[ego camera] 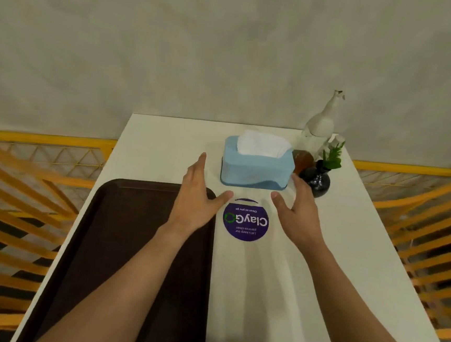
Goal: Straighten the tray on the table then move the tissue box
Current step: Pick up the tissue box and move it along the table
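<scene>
Both hands reached, empty, toward the tissue box (257, 164) at the far end of the table (348, 249).

The left hand (199, 195) was spread flat with fingers extended, hovering just left of the blue box and above the tray's far right corner; the right hand (296, 207) was likewise spread wide, its fingertips close to the box's right near corner, though contact could not be confirmed. Neither held anything. The dark brown tray (120, 243) lay along the table's left side, its edges parallel to the table's. A round purple sticker (245, 221) sat between the hands. Right of the box stood a black vase (316, 181) and a white bottle (322, 122).
</scene>
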A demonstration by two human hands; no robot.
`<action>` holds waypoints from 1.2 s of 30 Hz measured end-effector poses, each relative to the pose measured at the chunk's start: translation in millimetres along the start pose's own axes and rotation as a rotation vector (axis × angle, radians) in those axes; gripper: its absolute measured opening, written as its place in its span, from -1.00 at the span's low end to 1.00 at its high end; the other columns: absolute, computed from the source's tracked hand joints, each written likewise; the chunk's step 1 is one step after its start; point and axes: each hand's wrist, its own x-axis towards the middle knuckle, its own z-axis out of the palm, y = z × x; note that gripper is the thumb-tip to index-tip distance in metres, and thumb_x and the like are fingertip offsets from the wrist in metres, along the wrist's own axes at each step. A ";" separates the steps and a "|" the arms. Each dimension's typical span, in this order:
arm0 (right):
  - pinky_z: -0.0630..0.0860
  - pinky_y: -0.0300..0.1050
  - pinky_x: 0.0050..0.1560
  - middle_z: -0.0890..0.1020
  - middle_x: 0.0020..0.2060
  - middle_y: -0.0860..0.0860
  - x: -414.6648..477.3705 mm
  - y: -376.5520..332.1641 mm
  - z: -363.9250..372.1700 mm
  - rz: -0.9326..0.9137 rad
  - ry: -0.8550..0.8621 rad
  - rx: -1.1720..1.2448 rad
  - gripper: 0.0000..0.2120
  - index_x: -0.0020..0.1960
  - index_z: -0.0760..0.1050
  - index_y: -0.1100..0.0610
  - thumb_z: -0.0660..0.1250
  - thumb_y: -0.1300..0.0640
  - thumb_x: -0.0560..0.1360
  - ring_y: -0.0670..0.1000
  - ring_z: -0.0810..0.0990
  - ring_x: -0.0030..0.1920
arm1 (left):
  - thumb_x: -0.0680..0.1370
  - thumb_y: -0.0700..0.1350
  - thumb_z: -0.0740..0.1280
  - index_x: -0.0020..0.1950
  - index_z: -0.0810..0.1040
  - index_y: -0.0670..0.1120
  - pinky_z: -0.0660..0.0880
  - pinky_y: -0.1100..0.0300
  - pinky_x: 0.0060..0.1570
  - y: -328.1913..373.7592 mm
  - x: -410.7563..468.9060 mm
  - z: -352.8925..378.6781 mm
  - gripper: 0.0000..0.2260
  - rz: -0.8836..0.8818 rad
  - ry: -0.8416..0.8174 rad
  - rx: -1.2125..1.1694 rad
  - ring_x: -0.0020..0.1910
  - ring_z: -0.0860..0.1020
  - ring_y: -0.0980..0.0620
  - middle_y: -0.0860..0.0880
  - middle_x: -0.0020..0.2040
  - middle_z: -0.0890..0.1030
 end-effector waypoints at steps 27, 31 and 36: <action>0.43 -0.14 0.23 0.47 0.40 0.05 74.5 48.3 36.3 0.103 -0.085 0.209 -0.32 0.57 0.09 0.05 0.39 0.15 0.59 0.11 0.49 0.36 | 0.35 0.04 0.62 0.46 0.27 -0.01 0.40 0.47 -0.16 2.1 97.2 86.5 -0.20 -0.138 0.070 -0.226 0.12 0.49 0.08 0.10 0.20 0.48; 0.44 -0.09 0.25 0.48 0.40 0.04 74.2 45.5 35.8 0.096 -0.071 0.208 -0.36 0.56 0.12 0.03 0.38 0.11 0.60 0.11 0.49 0.37 | 0.35 0.03 0.62 0.41 0.36 -0.02 0.40 0.56 -0.25 1.2 95.9 82.9 -0.27 -0.147 0.083 -0.217 0.07 0.50 0.11 0.12 0.14 0.50; 0.50 0.08 0.31 0.47 0.38 0.06 69.9 29.7 38.2 0.081 -0.108 0.211 -0.33 0.54 0.14 0.06 0.41 0.10 0.56 0.12 0.49 0.36 | 0.35 0.01 0.63 0.40 0.42 -0.07 0.40 0.60 -0.25 -6.6 90.8 66.6 -0.30 -0.139 0.101 -0.219 0.03 0.49 0.12 0.12 0.11 0.51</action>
